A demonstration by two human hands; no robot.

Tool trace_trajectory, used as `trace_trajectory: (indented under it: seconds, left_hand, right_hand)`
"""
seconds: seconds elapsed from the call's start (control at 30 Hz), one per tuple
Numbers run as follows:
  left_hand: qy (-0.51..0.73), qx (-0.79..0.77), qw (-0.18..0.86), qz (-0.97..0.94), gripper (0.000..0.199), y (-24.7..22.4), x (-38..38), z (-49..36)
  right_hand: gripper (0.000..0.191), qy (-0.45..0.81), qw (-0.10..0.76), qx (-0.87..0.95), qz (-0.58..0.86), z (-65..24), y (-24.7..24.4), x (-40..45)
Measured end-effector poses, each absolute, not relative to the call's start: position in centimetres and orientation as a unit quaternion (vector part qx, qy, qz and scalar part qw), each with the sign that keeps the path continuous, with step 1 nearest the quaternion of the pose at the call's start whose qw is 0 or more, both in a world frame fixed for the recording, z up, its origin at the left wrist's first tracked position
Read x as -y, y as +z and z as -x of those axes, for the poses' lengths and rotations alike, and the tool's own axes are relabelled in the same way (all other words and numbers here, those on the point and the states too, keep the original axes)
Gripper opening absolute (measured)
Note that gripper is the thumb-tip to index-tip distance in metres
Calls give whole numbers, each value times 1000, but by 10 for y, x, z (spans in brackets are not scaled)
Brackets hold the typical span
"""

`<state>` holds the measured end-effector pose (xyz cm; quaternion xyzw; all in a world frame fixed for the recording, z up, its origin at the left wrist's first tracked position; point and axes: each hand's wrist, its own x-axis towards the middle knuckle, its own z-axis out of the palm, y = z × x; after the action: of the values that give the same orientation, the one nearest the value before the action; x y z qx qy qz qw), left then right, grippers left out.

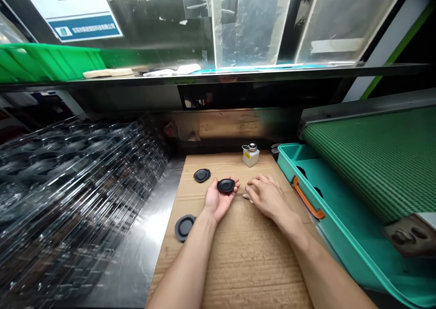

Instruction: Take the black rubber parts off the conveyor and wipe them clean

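Observation:
On the upturned fingers of my left hand (218, 201) rests a round black part (226, 186), shaped like a shallow dish with a raised rim; my thumb is at its left edge. My right hand (267, 195) is palm down over the cardboard (252, 259), fingers apart and slightly bent. A small beige piece (248, 197) lies beneath its fingertips; whether they touch it is hard to tell. Left of my hands lie another black part (202, 175) and, nearer to me, a dark grey round part (185, 227) beside my left forearm.
A white bottle with a metal cap (251, 155) stands at the cardboard's back. On the right, a teal bin (335, 229) with an orange handle sits under a green conveyor belt (374, 150). Stacked clear trays (85, 177) fill the left. Overhead, a shelf (238, 75) holds a green crate (51, 61).

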<state>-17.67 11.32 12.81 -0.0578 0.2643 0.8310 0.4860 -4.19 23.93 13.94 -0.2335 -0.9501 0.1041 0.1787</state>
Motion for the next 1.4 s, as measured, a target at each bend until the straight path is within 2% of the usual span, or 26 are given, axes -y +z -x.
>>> trace_trajectory:
  seconds: [0.13, 0.2, 0.3, 0.4, 0.6, 0.77, 0.93, 1.0, 1.17, 1.4]
  left_hand:
    - [839, -258, 475, 71, 43, 125, -112, 182]
    - [841, -266, 468, 62, 41, 124, -113, 182]
    - [840, -286, 459, 36, 36, 124, -117, 175]
    - [835, -285, 471, 19, 35, 126, -123, 164]
    - [818, -256, 516, 0, 34, 126, -129, 149]
    - [809, -230, 541, -19, 31, 127, -127, 148]
    - [758, -259, 593, -82, 21, 126, -121, 153]
    - [751, -314, 572, -98, 31, 124, -122, 150]
    - [729, -515, 438, -107, 61, 117, -131, 134]
    - [697, -586, 388, -138, 69, 110, -134, 129]
  right_hand:
    - [18, 141, 100, 970, 173, 39, 144, -234]
    - [22, 194, 145, 956, 167, 40, 143, -235]
    - [26, 271, 276, 909, 155, 45, 143, -231]
    - [24, 308, 333, 883, 125, 53, 140, -221]
    - [20, 299, 359, 874, 133, 58, 136, -211]
    - [20, 279, 329, 899, 72, 56, 135, -214]
    - [19, 248, 329, 905, 103, 54, 136, -219]
    - [19, 244, 327, 906, 106, 54, 137, -219]
    - [20, 222, 291, 918, 153, 53, 136, -215]
    - [19, 183, 296, 918, 191, 53, 134, -214]
